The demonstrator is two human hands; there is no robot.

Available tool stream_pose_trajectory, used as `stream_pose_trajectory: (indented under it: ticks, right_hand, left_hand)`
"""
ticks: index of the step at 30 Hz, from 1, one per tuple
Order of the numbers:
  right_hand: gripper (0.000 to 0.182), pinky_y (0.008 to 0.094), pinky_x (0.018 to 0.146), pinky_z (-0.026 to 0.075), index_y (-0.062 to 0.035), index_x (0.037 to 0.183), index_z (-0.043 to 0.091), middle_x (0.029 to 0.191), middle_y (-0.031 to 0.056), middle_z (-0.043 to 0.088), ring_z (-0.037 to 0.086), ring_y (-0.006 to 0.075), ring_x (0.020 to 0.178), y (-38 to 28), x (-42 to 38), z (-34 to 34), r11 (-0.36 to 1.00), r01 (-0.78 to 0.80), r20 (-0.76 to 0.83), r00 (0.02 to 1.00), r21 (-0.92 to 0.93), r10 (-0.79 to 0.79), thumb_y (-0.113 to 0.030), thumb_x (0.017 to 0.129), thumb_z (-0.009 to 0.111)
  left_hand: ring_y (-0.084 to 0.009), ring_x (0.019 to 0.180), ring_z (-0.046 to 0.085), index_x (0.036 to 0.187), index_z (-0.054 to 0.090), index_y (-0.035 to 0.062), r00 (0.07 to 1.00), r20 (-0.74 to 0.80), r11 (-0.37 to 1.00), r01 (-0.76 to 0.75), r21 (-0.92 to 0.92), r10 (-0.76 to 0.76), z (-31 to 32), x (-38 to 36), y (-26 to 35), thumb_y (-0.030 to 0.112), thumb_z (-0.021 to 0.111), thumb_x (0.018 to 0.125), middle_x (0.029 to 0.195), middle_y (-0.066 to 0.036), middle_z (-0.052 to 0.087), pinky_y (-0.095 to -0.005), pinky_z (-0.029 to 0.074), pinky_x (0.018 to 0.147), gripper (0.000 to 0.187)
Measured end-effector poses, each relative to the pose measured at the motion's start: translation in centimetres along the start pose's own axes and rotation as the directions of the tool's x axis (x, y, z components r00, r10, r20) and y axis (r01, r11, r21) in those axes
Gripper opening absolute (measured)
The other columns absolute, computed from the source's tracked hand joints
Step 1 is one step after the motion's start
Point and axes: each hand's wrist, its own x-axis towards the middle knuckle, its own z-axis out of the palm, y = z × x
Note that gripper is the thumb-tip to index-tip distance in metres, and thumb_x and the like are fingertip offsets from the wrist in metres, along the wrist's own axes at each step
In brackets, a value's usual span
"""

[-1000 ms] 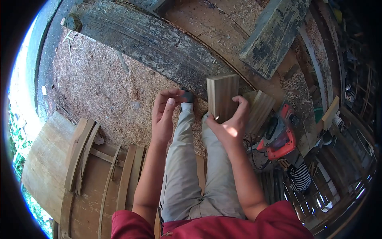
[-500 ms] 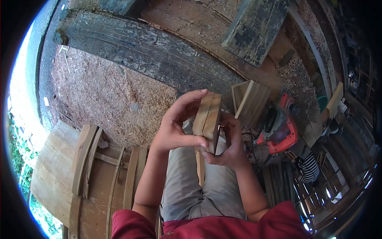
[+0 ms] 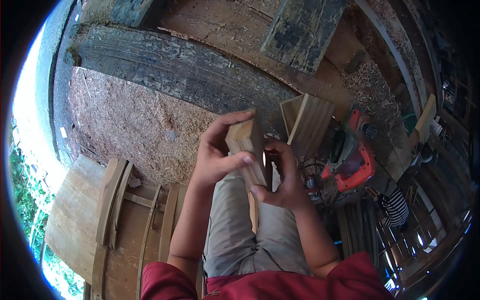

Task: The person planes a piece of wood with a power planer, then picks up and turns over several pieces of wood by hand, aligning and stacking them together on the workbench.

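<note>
Between both hands, above my lap, I hold a small wooden block [image 3: 242, 139] upright and tilted. My left hand [image 3: 215, 159] wraps its left side, fingers over the top edge and thumb across the near face. My right hand [image 3: 286, 176] grips the right side and lower corner, its fingers partly hidden behind the wood. Just beyond my right hand stands a wooden piece made of joined boards [image 3: 312, 125]. A red power tool [image 3: 356, 162] lies to the right of it.
A weathered thick beam [image 3: 175, 70] crosses ahead, with sawdust [image 3: 135, 117] on the ground before it. Another worn plank [image 3: 304, 35] lies at the top right. Curved wooden strips [image 3: 111, 200] rest on a board at the left. A striped cloth [image 3: 396, 207] is at the lower right.
The block has been turned in my hands, showing a different face and end. My left hand has shifted slightly left, its thumb now higher on the block. The camera view has moved a little.
</note>
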Motion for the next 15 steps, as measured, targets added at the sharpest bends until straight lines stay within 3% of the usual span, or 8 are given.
stream_pose_trajectory:
  ticks: [1,4,7,9,12,15]
  right_hand:
    - [0.091,0.0442,0.115,0.048,-0.0042,0.155,0.046,0.153,0.0183,0.053,0.057,0.0296,0.138,-0.2,-0.1,-0.3,1.0,-0.018,0.01,1.0,-0.018,0.018,-0.029,0.081,0.092]
    - [0.083,0.0493,0.122,0.044,-0.0037,0.153,0.056,0.163,0.0228,0.049,0.053,0.0376,0.15,-2.5,0.0,-1.1,0.971,0.123,0.061,0.992,-0.207,-0.112,-0.035,0.086,0.092]
    - [0.07,0.0521,0.124,0.045,-0.003,0.146,0.064,0.163,0.0233,0.054,0.052,0.0409,0.152,-3.5,-0.4,-1.4,0.923,0.191,0.057,0.981,-0.333,-0.183,-0.031,0.088,0.092]
    - [0.064,0.0513,0.12,0.049,-0.0028,0.142,0.067,0.152,0.0207,0.063,0.06,0.0393,0.144,-2.4,-0.5,-1.6,0.875,0.252,0.023,0.963,-0.412,-0.267,-0.025,0.088,0.092]
    - [0.058,0.0493,0.113,0.056,-0.0029,0.139,0.069,0.141,0.0173,0.071,0.069,0.037,0.133,-2.2,-0.2,-1.6,0.836,0.299,-0.037,0.934,-0.459,-0.355,-0.016,0.087,0.091]
    - [0.059,0.0472,0.106,0.059,-0.0031,0.138,0.07,0.135,0.0155,0.073,0.073,0.0357,0.124,-2.6,0.0,-1.3,0.829,0.3,-0.103,0.915,-0.472,-0.39,-0.014,0.084,0.091]
  left_hand:
    - [-0.0271,0.133,0.065,0.144,0.066,0.0019,0.998,-0.049,0.999,0.036,-0.01,-0.036,0.0,-0.1,-0.1,0.028,0.101,0.076,0.144,-0.014,0.067,-0.0427,0.05,0.115,0.08]
    - [-0.0263,0.127,0.067,0.147,0.063,0.0018,0.977,-0.21,0.994,0.012,-0.105,-0.034,0.5,0.0,-0.1,0.033,0.096,0.083,0.143,-0.014,0.068,-0.0418,0.052,0.112,0.078]
    - [-0.0264,0.126,0.068,0.15,0.059,0.0007,0.946,-0.325,0.99,-0.036,-0.133,-0.009,0.6,0.2,0.7,0.032,0.085,0.095,0.14,-0.016,0.068,-0.0428,0.053,0.112,0.068]
    - [-0.0259,0.125,0.068,0.151,0.056,-0.0012,0.916,-0.401,0.986,-0.057,-0.157,-0.011,0.4,0.3,0.7,0.03,0.076,0.105,0.138,-0.017,0.068,-0.0434,0.054,0.111,0.059]
    - [-0.0247,0.123,0.069,0.149,0.058,-0.0008,0.9,-0.432,0.97,-0.054,-0.236,-0.055,0.7,0.5,0.4,0.03,0.072,0.108,0.136,-0.016,0.069,-0.0425,0.055,0.11,0.053]
    - [-0.0293,0.128,0.067,0.152,0.054,0.0027,0.866,-0.48,0.968,0.017,-0.25,-0.139,0.8,0.4,-0.8,0.046,0.06,0.112,0.142,-0.017,0.066,-0.0473,0.053,0.114,0.06]
